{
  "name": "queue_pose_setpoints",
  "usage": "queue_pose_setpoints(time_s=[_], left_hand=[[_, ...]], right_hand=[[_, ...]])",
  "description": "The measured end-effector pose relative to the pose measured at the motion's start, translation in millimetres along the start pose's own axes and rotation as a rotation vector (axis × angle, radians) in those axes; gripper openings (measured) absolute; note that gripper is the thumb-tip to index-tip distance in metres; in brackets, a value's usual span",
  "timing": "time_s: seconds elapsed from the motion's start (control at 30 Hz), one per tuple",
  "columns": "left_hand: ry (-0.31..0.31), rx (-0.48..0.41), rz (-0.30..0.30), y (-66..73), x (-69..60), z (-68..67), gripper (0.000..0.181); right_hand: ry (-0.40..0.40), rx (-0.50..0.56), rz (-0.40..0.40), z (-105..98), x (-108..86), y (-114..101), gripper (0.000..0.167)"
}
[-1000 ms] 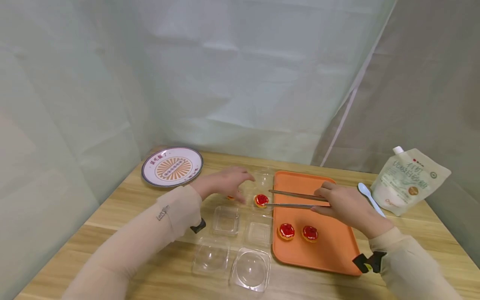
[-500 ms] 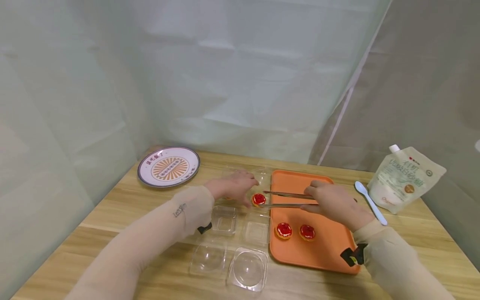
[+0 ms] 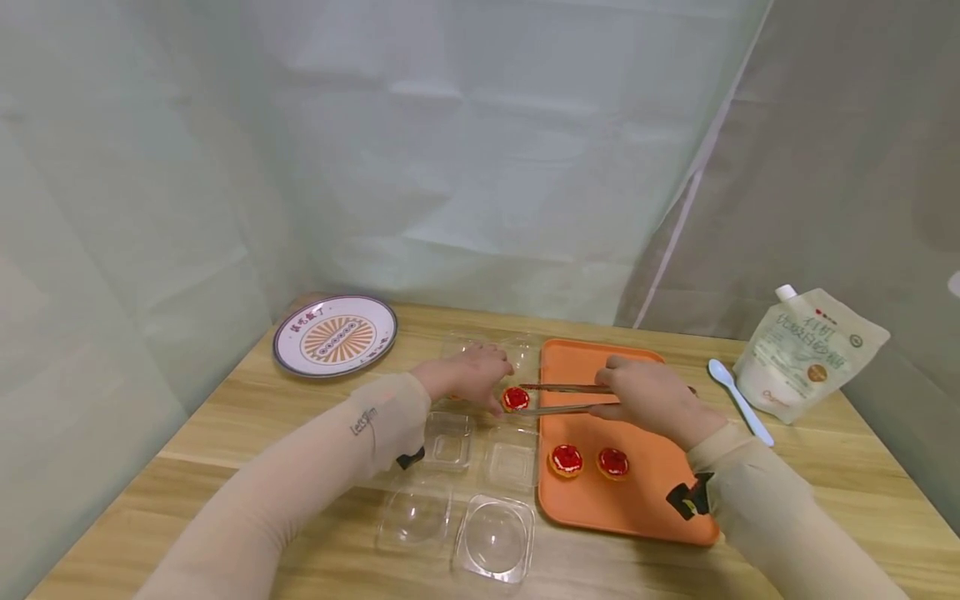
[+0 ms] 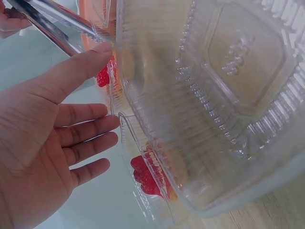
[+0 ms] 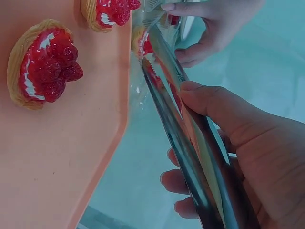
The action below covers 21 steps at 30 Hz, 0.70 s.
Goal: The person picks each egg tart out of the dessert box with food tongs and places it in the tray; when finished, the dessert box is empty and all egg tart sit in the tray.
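My right hand (image 3: 648,398) grips metal tongs (image 5: 176,114), whose parted tips reach past the tray's left edge. Between or just beside those tips sits a tart with red fruit topping (image 3: 516,398), in a clear plastic container; the exact contact is hard to tell. My left hand (image 3: 476,375) is at that container's left side, thumb and fingers extended at its rim. A second tart (image 4: 143,176) in clear plastic shows in the left wrist view, mostly covered by my left hand in the head view. Two more tarts (image 3: 566,460) lie on the orange tray (image 3: 637,521).
Several clear plastic containers (image 3: 448,442) and their domed lids (image 3: 495,537) stand left of the tray. A patterned plate (image 3: 335,336) lies at the back left. On the right are a pale blue spoon (image 3: 741,402) and a spouted pouch (image 3: 810,354).
My left hand has moved right, to the container with the tart beside the tray. My right hand and the tongs have shifted slightly left, and the tongs' tips are now around or beside that tart.
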<state>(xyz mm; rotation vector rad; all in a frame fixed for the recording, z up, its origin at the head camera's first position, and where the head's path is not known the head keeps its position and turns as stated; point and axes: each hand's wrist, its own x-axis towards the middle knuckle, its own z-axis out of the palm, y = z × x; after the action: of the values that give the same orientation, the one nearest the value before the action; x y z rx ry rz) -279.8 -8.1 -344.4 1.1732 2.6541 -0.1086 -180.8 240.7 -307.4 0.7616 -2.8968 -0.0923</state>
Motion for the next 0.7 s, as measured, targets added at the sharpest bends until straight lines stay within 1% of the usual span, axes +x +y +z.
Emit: queue_pose_setpoints(time_s=[0.23, 0.43, 0.7], left_hand=[[0.002, -0.044, -0.010, 0.4, -0.8, -0.5, 0.070], [0.011, -0.055, -0.012, 0.0, 0.3, 0.5, 0.070], [0.016, -0.072, -0.025, 0.0, 0.3, 2.2, 0.072]], right_hand=[[0.018, -0.019, -0.033, 0.4, 2.7, -2.9, 0.024], [0.032, -0.029, -0.043, 2.2, 3.6, -3.3, 0.024], [0.034, 0.009, -0.039, 4.3, 0.8, -2.3, 0.024]])
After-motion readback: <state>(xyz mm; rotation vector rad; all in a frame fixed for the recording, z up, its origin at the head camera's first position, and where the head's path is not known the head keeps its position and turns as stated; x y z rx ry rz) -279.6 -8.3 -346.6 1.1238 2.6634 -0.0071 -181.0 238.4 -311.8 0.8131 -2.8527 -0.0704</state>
